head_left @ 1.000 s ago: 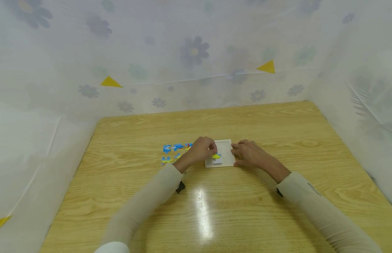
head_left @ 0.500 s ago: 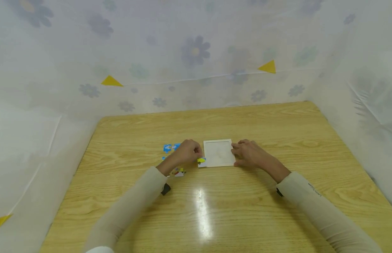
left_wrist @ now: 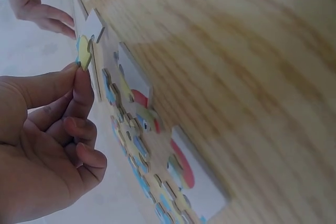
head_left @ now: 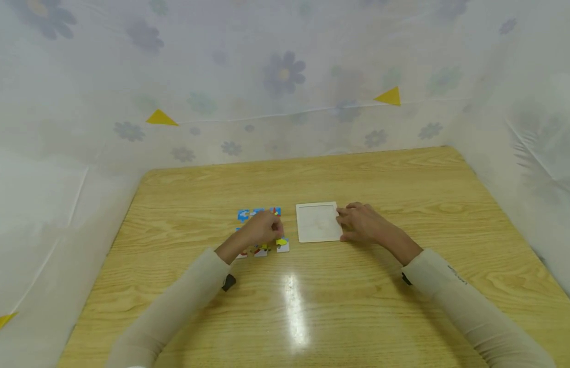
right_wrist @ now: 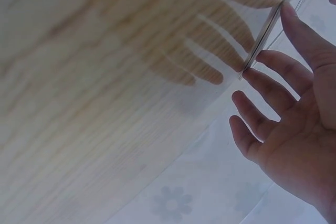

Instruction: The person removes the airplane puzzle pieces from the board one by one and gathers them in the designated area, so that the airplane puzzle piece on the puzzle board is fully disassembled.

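Note:
In the head view my left hand [head_left: 261, 228] is over the group of puzzle pieces, left of the tray. Its thumb and forefinger pinch a yellow-and-white jigsaw piece [left_wrist: 85, 55] by one edge, as the left wrist view shows; the other fingers curl loosely. Several more jigsaw pieces [head_left: 243, 214], blue, yellow, red and white, lie in rows, partly hidden under that hand. A square white puzzle tray [head_left: 319, 223] with a raised rim lies right of them, no pieces in it. Against its right edge rest the thumb and fingertips of my right hand [head_left: 364, 225], fingers extended.
The wood-grain table [head_left: 358, 306] is glossy and reflects light near its front. White flower-print sheeting [head_left: 248, 92] hangs behind it and at both sides, with yellow triangles on it.
My left hand has carried the yellow-and-white jigsaw piece from over the tray leftward, to the right end of the pieces' nearest row. The right hand stays at the tray's edge.

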The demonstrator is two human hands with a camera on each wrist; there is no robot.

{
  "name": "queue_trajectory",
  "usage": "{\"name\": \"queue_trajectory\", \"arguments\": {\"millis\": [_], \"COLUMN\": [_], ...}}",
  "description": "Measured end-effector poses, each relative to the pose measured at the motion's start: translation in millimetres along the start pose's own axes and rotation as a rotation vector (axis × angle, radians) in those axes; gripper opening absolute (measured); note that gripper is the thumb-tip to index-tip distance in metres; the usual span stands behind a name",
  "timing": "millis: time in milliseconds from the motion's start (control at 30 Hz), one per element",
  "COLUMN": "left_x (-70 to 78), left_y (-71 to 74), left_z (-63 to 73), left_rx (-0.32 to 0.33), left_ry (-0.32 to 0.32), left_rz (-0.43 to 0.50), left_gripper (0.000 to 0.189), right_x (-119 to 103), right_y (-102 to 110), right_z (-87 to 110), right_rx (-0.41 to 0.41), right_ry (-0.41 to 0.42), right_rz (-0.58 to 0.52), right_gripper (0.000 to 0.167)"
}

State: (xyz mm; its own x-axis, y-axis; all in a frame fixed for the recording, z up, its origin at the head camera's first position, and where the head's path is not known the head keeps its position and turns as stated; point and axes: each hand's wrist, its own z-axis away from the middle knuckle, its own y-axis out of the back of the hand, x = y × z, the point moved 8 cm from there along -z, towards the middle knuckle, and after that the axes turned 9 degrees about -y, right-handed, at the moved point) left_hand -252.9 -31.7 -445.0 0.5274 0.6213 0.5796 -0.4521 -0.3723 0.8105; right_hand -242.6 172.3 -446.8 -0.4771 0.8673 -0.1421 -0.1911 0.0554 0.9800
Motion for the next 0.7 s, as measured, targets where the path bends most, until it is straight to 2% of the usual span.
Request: {"name": "queue_trajectory", "arguments": {"millis": [100, 433, 700], "left_x": [-1.3, 2.5, 2.0], "left_y": [-2.3, -4.4, -6.4], "left_z": [2.8, 9.2, 9.9], "left_rx": [0.006, 0.03, 0.087], "left_ry": [0.011, -0.022, -0.045], "left_rz": [-0.003, -0.056, -0.081], "left_gripper": [0.01, 0.009, 0.01], "right_x": [0.2, 1.4, 0.0], "right_y": [0.2, -2.9, -2.8], "right_z": [-0.2, -0.4, 0.4], "right_rx": [0.002, 0.015, 0.027], "right_ry": [0.001, 0.004, 0.013], "right_rz": [0.003, 0.008, 0.023], "right_gripper": [0.055, 0.056, 0.056]}}
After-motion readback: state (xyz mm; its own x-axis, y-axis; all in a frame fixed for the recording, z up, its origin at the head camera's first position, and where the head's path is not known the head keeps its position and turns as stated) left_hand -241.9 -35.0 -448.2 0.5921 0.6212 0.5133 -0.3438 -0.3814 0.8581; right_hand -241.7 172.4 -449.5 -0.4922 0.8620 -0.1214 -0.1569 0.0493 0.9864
